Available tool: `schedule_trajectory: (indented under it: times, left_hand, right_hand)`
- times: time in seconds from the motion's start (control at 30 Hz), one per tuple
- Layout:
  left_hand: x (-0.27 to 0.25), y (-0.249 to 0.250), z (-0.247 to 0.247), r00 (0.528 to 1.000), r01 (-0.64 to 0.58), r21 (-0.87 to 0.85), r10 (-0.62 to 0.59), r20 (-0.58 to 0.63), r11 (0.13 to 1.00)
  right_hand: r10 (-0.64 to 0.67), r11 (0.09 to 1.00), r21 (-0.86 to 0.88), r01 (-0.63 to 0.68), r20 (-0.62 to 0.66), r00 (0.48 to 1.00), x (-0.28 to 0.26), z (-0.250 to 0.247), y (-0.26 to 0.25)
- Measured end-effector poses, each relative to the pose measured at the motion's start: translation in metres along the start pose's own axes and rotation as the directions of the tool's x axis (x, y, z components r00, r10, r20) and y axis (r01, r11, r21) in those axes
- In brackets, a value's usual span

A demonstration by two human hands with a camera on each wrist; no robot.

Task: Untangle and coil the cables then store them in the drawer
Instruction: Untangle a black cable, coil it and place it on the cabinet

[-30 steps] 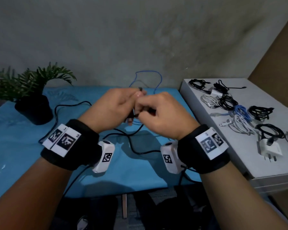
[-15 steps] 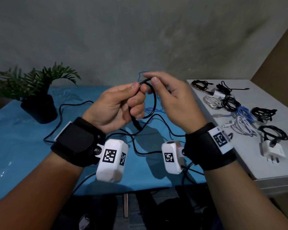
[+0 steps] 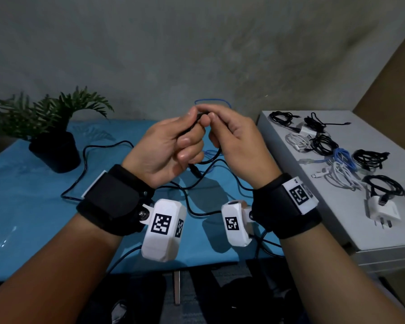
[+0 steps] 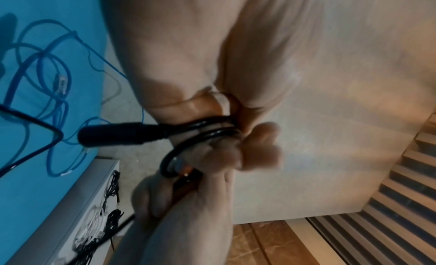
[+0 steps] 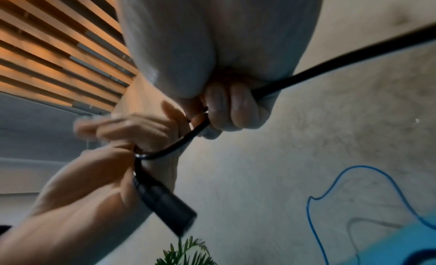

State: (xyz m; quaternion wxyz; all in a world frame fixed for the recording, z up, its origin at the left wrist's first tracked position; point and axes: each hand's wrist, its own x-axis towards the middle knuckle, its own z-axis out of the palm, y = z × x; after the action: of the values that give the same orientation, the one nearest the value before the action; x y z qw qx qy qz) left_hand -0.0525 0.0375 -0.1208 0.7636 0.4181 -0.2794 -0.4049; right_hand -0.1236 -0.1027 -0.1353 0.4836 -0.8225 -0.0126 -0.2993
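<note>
Both hands are raised over the blue table, working one black cable. My left hand holds small loops of that cable between thumb and fingers, and its thick black plug sticks out below the fist. My right hand pinches the same cable right beside the left fingertips. The rest of the black cable trails across the table. A thin blue cable lies behind the hands.
A potted plant stands at the table's back left. To the right, a white cabinet top carries several coiled black, white and blue cables and a white charger. No drawer is in view.
Over the last second both hands lifted off the table's level. The right hand swung a loop of black cable up and over to the left hand's fingertips, where the two hands now meet.
</note>
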Motion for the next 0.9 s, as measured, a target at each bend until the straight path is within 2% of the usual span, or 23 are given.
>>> schedule_trajectory:
  times: [0.07, 0.13, 0.2, 0.27, 0.37, 0.47, 0.5, 0.57, 0.6, 0.67, 0.7, 0.73, 0.77, 0.8, 0.9]
  left_hand:
    - [-0.001, -0.003, 0.004, 1.0, -0.011, -0.038, 0.01, -0.026, 0.999]
    - [-0.001, -0.004, 0.006, 1.0, -0.014, -0.1, 0.015, 0.005, 0.995]
    - [0.0, -0.001, 0.007, 0.999, -0.03, -0.158, 0.035, 0.033, 0.987]
    - [0.001, 0.005, 0.008, 0.997, -0.075, -0.21, 0.08, 0.012, 0.975]
    - [0.002, 0.02, 0.002, 0.967, -0.25, -0.286, 0.228, -0.11, 0.925]
    - [0.003, 0.035, -0.005, 0.92, -0.384, -0.322, 0.332, -0.207, 0.865]
    - [0.004, 0.036, -0.005, 0.911, -0.397, -0.238, 0.351, -0.216, 0.886]
    - [0.006, 0.03, -0.002, 0.901, -0.348, 0.16, 0.377, -0.216, 0.924]
    - [0.007, 0.024, 0.0, 0.9, -0.29, 0.413, 0.392, -0.189, 0.863]
    - [0.008, 0.012, 0.001, 0.928, -0.161, 0.798, 0.365, -0.078, 0.58]
    - [0.007, 0.008, 0.0, 0.948, -0.105, 0.892, 0.315, -0.044, 0.439]
    - [0.007, 0.007, 0.0, 0.964, -0.053, 0.935, 0.263, -0.044, 0.35]
    - [0.006, 0.009, 0.0, 0.976, -0.012, 0.939, 0.208, -0.064, 0.345]
    - [0.004, 0.011, 0.001, 0.987, 0.013, 0.919, 0.143, -0.076, 0.395]
    - [-0.006, 0.021, 0.003, 1.0, 0.017, 0.798, -0.003, -0.018, 0.602]
  right_hand:
    - [0.041, 0.999, 0.034, -0.041, -0.001, 0.999, 0.0, 0.003, 0.005]
    - [0.044, 0.997, 0.06, -0.044, 0.0, 0.999, 0.0, 0.004, 0.011]
    - [0.064, 0.998, 0.013, -0.064, 0.02, 0.998, 0.0, 0.003, 0.015]
    - [0.08, 0.994, -0.08, -0.077, 0.039, 0.996, 0.0, 0.002, 0.017]
    - [0.12, 0.965, -0.244, -0.093, 0.1, 0.988, -0.003, 0.001, 0.02]
    - [0.192, 0.933, -0.348, -0.092, 0.263, 0.946, -0.01, 0.005, 0.012]
    - [0.187, 0.932, -0.354, -0.07, 0.307, 0.933, -0.012, 0.007, 0.006]
    - [0.168, 0.918, -0.395, -0.01, 0.366, 0.915, -0.012, 0.008, -0.008]
    - [0.163, 0.903, -0.43, 0.018, 0.38, 0.911, -0.011, 0.007, -0.014]
    - [0.145, 0.878, -0.475, 0.059, 0.381, 0.913, -0.009, 0.003, -0.025]
    - [0.133, 0.876, -0.477, 0.066, 0.371, 0.919, -0.009, 0.0, -0.029]
    - [0.112, 0.883, -0.465, 0.068, 0.35, 0.93, -0.009, -0.004, -0.032]
    - [0.085, 0.892, -0.447, 0.07, 0.318, 0.944, -0.008, -0.009, -0.033]
    - [0.053, 0.901, -0.428, 0.073, 0.276, 0.96, -0.006, -0.013, -0.033]
    - [-0.052, 0.946, -0.31, 0.09, 0.129, 0.99, -0.003, -0.027, -0.034]
